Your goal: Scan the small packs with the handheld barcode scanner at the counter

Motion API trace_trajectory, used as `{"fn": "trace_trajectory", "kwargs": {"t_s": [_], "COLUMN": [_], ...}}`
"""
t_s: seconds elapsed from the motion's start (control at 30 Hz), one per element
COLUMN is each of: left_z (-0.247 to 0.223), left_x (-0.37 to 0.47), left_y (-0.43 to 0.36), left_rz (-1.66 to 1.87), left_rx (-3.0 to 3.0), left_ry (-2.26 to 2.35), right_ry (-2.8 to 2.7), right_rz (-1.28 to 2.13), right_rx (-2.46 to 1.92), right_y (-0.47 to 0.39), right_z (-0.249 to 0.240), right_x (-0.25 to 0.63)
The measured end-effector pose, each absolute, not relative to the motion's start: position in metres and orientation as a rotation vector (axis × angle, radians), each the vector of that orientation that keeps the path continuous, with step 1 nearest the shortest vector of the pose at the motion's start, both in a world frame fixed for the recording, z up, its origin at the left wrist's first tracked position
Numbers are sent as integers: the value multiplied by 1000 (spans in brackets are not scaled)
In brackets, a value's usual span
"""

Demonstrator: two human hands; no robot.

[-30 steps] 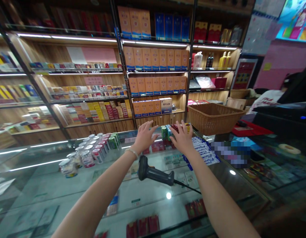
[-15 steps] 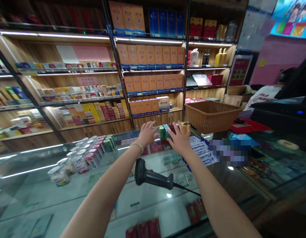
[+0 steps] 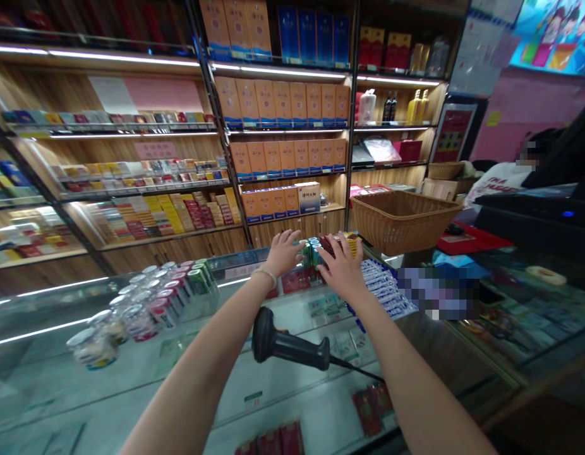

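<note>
At the far side of the glass counter (image 3: 188, 392), my left hand (image 3: 283, 253) reaches forward with its fingers extended, beside a short row of small green and teal packs (image 3: 314, 251). Its fingertips are at the green end of the row; I cannot tell whether they touch. My right hand (image 3: 343, 268) lies spread over the dark red packs (image 3: 326, 244) and the yellow packs (image 3: 354, 240), partly hiding them. Below and between my forearms a black barcode scanner (image 3: 292, 344) rests on the glass, its cable running right under my right arm.
Rows of small jars and cans (image 3: 143, 303) stand on the left. Blue-and-white packets (image 3: 386, 287) lie right of my right hand. Behind them sit a wicker basket (image 3: 401, 221) and a red mat (image 3: 482, 240). Stocked shelves (image 3: 283, 133) line the wall; a person (image 3: 498, 180) is at the far right.
My view has shifted slightly, so the jars and shelves appear further left. Both hands stay over the row of packs, and the left hand's fingertips look closer to the green end.
</note>
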State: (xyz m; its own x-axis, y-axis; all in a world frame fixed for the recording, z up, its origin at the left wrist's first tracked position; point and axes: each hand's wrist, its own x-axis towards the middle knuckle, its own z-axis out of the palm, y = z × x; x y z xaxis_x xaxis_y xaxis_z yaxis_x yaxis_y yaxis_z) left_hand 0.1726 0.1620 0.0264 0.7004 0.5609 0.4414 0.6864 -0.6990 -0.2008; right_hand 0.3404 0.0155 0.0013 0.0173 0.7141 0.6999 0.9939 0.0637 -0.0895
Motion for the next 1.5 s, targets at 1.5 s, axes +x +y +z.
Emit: {"fn": "trace_trajectory", "kwargs": {"t_s": [1.5], "left_z": [47], "left_x": [151], "left_y": [80], "left_rz": [-501], "left_rx": [-2664], "left_ry": [-1035], "right_ry": [-1846], "right_rz": [-453], "right_rx": [-1672], "right_y": [8], "right_z": [5], "right_x": [341]}}
